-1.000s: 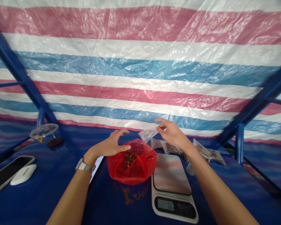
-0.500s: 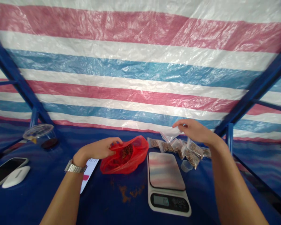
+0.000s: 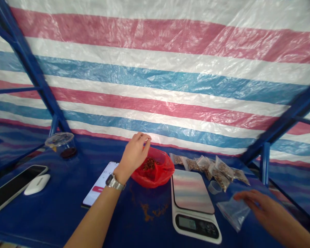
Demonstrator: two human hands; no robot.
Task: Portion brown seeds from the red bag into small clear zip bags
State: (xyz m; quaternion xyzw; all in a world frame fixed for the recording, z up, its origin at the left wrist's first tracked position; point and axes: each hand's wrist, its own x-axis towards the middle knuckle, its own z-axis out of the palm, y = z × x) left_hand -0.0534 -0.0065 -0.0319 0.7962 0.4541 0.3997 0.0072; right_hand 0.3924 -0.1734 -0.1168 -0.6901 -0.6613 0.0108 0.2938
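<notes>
Grip of right hand [image 3: 266, 209], nearly closed, holds clear bag [image 3: 234, 213].

Red plastic bag [image 3: 165, 174] sat crumpled on the blue surface [image 3: 57, 218], mouth open, small brown pieces [image 3: 149, 164] inside. Clear plastic bag [image 3: 234, 213], flattish, slanted well to its right, at the right hand [image 3: 270, 208].

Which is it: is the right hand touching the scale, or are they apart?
Apart: the head view shows part of the clear bag and some blue tabletop between the right hand and the scale.
</notes>
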